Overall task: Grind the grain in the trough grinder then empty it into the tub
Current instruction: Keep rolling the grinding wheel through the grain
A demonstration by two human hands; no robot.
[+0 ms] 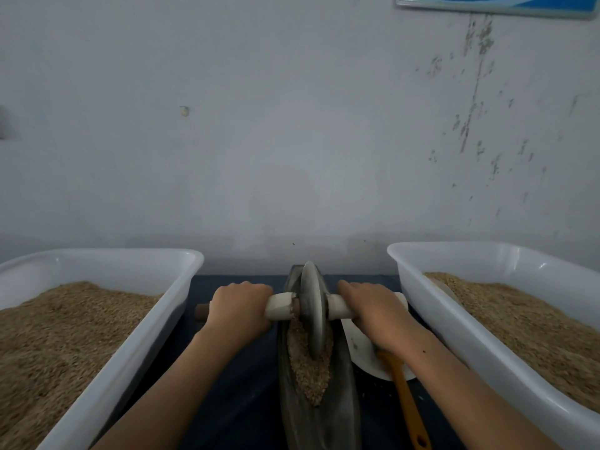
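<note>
A dark metal trough grinder (344, 407) lies lengthwise on the dark table in front of me, with tan grain (308, 368) in its groove. A grey grinding wheel (312, 306) stands upright in the trough, toward its far end. A pale handle (280, 306) runs through the wheel. My left hand (238, 308) grips the handle left of the wheel. My right hand (373, 306) grips it on the right. A white tub (136, 336) full of grain sits at the left, and a second white tub (454, 326) with grain sits at the right.
A white dish (360, 349) lies between the trough and the right tub, partly under my right forearm. An orange-handled tool (410, 407) rests on it, its handle pointing toward me. A grey wall rises close behind the table.
</note>
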